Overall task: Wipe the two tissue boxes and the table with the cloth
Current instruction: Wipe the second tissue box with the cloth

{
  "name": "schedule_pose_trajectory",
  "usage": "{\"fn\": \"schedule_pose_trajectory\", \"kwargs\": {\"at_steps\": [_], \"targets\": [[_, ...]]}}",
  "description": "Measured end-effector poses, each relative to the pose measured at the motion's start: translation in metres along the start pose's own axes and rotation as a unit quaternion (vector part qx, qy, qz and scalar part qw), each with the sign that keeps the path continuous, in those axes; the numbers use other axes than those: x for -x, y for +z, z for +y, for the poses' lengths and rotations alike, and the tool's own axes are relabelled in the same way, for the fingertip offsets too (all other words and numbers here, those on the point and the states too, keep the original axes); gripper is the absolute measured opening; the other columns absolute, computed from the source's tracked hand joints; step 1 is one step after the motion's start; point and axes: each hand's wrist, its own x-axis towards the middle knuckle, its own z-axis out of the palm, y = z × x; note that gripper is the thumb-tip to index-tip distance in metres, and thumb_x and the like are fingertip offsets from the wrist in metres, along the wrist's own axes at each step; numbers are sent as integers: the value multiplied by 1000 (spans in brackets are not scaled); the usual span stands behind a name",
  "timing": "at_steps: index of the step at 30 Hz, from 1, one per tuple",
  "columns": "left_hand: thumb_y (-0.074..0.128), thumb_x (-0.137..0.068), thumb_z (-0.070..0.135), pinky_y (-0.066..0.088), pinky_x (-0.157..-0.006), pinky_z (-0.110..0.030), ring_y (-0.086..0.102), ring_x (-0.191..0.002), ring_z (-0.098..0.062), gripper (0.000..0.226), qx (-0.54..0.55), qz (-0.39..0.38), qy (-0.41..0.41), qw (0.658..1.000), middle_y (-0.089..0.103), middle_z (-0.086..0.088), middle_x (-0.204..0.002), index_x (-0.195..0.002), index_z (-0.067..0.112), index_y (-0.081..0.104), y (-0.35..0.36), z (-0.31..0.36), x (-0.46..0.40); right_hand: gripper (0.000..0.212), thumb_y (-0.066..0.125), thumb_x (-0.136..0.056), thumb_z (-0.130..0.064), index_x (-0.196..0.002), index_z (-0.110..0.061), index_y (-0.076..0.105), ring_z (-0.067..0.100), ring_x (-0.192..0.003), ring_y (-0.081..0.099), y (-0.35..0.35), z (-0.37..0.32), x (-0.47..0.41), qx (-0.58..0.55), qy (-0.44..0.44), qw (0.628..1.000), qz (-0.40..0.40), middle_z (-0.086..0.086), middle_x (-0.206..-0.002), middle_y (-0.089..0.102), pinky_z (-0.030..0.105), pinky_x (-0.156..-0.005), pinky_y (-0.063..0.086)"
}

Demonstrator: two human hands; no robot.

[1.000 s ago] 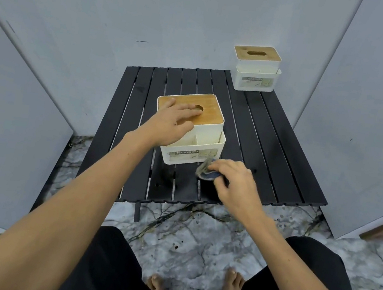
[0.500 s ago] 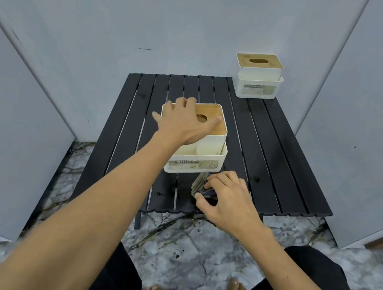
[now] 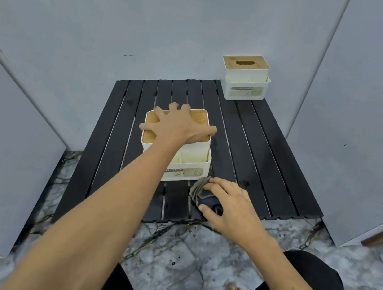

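Left hand (image 3: 178,128) lies spread wide and flat over the wooden lid of the nearer tissue box (image 3: 178,157), fingers fanned toward the far edge and thumb reaching to the lid's right rim, pinning the box rather than gripping it. Right hand (image 3: 223,204) sits just below and to the right of that box, fingers curled down onto the folded grey cloth (image 3: 199,190), which rests on the slatted black desk (image 3: 270,156) with its layered edge almost touching the box's front corner. The second tissue box (image 3: 245,78) stands well beyond both hands, at the desk's far right corner against the wall. The step in hand looks like wiping the near box's front and side, and it would go best if the left palm presses straight down so the light box cannot slide on the slats, while the right hand gathers the cloth fully under its fingertips before lifting it against the wall of the box. Strokes should run away from the pinning hand, and the lid needs that hand shifted aside to be cleaned; the gaps between slats could snag a loose fold
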Motion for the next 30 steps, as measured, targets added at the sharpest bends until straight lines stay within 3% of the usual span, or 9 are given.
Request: {"fn": "schedule_pose_trajectory", "kwargs": {"at_steps": [4, 9, 12, 14, 16, 19, 23, 26, 30], "targets": [[50, -59, 79, 23, -98, -77, 30, -140, -29, 89, 67, 61, 29, 995, 37, 14, -150, -138, 40, 47, 0, -16, 6, 33, 71, -87, -27, -118, -21, 64, 15, -111, 53, -2, 7, -2, -66, -18, 997, 34, -9, -121, 60, 38, -98, 44], [60, -65, 70, 32, -103, -66, 36, -136, -21, 74, 185, 78, 53, 978, 41, 20, -147, -134, 45, 51, -9, -41, 16, 21, 75, -85, -20, -106, -23, 70, 5, -98, 59, -11, 4, -3, -195, 51, 976, 80, -14, -104, 66, 24, -89, 47], [66, -64, 68, 44, -103, -53, 50, -128, -15, 71, 319, 71, 64, 943, 50, 18, -141, -130, 44, 57, -13, -58, 20, 16, 73, -87, -19, -102, -24, 70, 3, -96, 64, -22, -5, -5, -337, 134, 923, 125, -14, -99, 71, 20, -84, 50], [68, -66, 62, 51, -97, -40, 59, -118, -12, 68, 388, 56, 70, 917, 57, 15, -135, -130, 42, 60, -17, -68, 27, 15, 69, -90, -21, -105, -25, 68, 7, -99, 65, -32, -15, -8, -436, 176, 865, 173, -12, -100, 71, 24, -85, 52], [68, -68, 58, 54, -92, -36, 65, -111, -11, 62, 429, 42, 73, 899, 64, 14, -128, -128, 42, 63, -18, -75, 33, 19, 65, -94, -22, -113, -24, 65, 7, -104, 65, -44, -28, -11, -490, 175, 827, 212, -11, -106, 69, 23, -89, 52], [68, -72, 51, 55, -97, -45, 70, -104, -15, 50, 475, 31, 81, 876, 71, 10, -116, -122, 41, 67, -18, -82, 38, 29, 62, -96, -18, -125, -21, 61, 0, -111, 60, -53, -57, -19, -477, 99, 849, 205, -12, -118, 66, 16, -92, 48], [66, -78, 43, 53, -99, -53, 70, -108, -26, 51, 532, 5, 92, 842, 72, 2, -120, -127, 31, 66, -16, -89, 44, 34, 58, -98, -21, -132, -23, 62, 0, -133, 42, -38, -75, -38, -344, 15, 922, 179, -14, -139, 54, 17, -110, 34], [62, -81, 39, 48, -99, -61, 65, -112, -41, 46, 563, -22, 101, 820, 71, -8, -122, -126, 28, 67, -17, -95, 46, 35, 54, -100, -22, -135, -23, 59, -4, -134, 39, -38, -75, -57, -391, 44, 905, 161, -15, -144, 51, 21, -113, 33], [58, -83, 36, 51, -93, -60, 65, -108, -45, 48, 591, -47, 98, 799, 69, -15, -123, -129, 28, 65, -17, -101, 41, 36, 52, -101, -19, -137, -22, 56, -6, -131, 44, -37, -79, -67, -485, 77, 855, 166, -13, -142, 53, 19, -111, 36]]}}
